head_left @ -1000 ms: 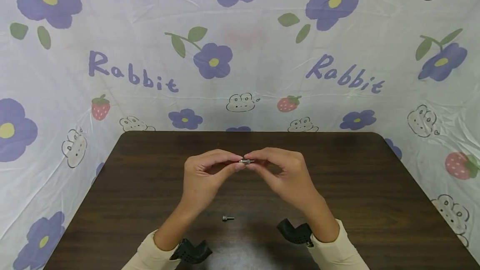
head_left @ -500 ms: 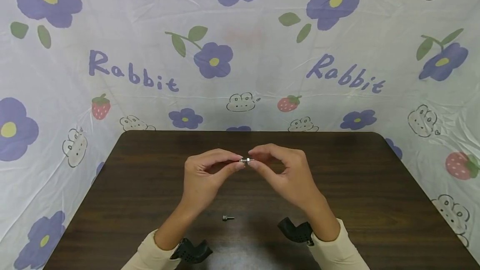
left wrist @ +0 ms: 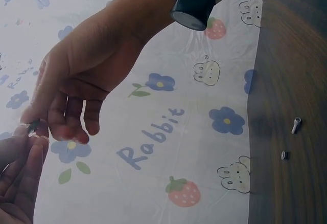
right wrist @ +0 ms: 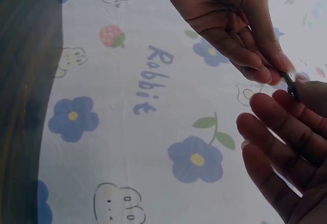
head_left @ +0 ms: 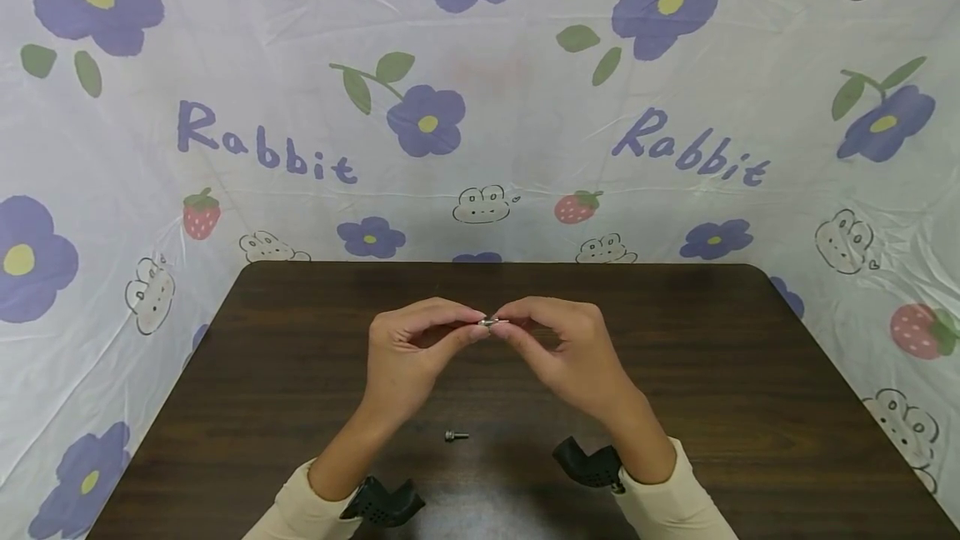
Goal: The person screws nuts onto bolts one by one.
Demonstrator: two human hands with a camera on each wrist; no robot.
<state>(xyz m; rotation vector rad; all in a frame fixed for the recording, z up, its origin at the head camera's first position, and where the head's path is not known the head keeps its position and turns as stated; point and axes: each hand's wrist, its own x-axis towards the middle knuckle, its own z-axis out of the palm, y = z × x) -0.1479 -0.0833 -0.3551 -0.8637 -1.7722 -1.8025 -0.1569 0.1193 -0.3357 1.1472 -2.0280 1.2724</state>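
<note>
Above the middle of the table, both hands meet at a small metal screw (head_left: 491, 322) with a nut on its shaft. In the head view my left hand (head_left: 407, 348) pinches the screw's left end between thumb and index finger. From the other side, my right hand (head_left: 567, 348) has its thumb and index finger pinched on the nut, mostly covering it. The right wrist view shows the dark screw (right wrist: 290, 86) between the fingertips of both hands. A second screw (head_left: 456, 437) lies on the table nearer the body.
The dark wooden table (head_left: 712, 390) runs back to a white cloth (head_left: 525, 148) printed with flowers and rabbits. In the left wrist view a loose nut (left wrist: 284, 155) lies near the second screw. Black camera mounts sit on both wrists.
Half a second ago the right index finger was lifted off, baring the nut; now it is back down, pinching. The left hand has stayed still, as has the screw on the table.
</note>
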